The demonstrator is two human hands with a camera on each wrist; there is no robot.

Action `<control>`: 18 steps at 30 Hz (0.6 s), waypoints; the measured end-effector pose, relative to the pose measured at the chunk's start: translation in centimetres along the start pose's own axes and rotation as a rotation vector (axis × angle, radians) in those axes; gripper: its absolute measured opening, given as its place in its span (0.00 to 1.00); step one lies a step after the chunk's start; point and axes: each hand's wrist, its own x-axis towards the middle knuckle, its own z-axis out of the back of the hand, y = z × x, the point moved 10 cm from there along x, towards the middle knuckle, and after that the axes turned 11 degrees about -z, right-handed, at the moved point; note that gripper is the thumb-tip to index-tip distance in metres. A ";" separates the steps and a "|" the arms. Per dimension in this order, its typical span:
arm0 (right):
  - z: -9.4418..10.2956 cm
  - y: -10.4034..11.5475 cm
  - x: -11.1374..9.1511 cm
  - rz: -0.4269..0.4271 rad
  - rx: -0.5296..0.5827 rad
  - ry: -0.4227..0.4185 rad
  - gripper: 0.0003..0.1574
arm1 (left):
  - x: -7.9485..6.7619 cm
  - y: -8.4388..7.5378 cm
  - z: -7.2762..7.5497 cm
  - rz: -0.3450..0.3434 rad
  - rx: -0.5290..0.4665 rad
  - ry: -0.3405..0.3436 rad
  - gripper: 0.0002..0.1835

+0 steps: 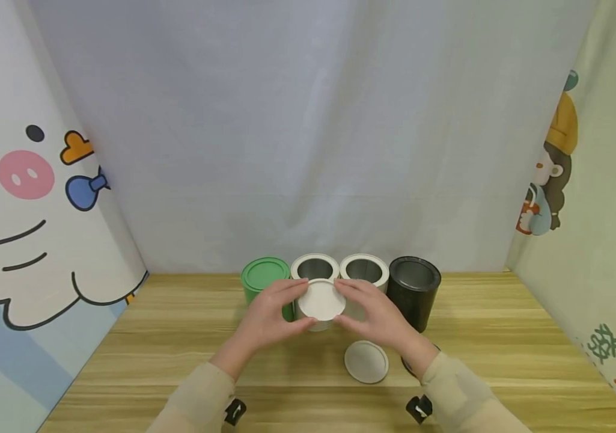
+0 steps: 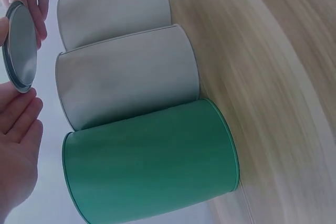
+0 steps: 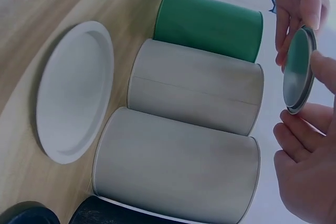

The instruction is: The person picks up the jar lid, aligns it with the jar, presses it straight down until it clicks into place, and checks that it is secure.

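Note:
Both hands hold a round white can lid [image 1: 322,299] level in the air, in front of and above the left white can [image 1: 315,257]. My left hand [image 1: 272,310] pinches its left edge between thumb and fingers; my right hand [image 1: 375,308] does the same on the right edge. The lid's shiny metal underside [image 2: 23,45] shows in the left wrist view, apart from the cans. Beside the left white can stands the right white can [image 1: 364,257]. Both white cans are uncovered, with dark insides.
A green can [image 1: 265,274] with its lid on stands at the row's left end, a black can [image 1: 413,300] at the right. Another white lid [image 1: 366,362] lies on the wooden table [image 1: 297,391]. A dark round lid [image 3: 29,214] is partly hidden under the right forearm.

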 end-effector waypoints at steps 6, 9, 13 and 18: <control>0.2 -0.6 0.9 -0.017 0.023 0.003 0.37 | 0.6 1.2 -0.3 0.103 -0.035 0.034 0.34; 0.1 -0.9 1.4 -0.027 0.019 0.011 0.37 | 1.0 1.6 -0.4 0.116 -0.037 0.050 0.33; -0.2 -1.5 2.0 -0.052 0.012 0.026 0.36 | 1.3 2.3 -0.6 0.147 -0.018 0.084 0.32; -0.1 -1.8 3.1 -0.060 0.006 0.004 0.34 | 1.8 3.0 -0.5 0.175 0.002 0.100 0.31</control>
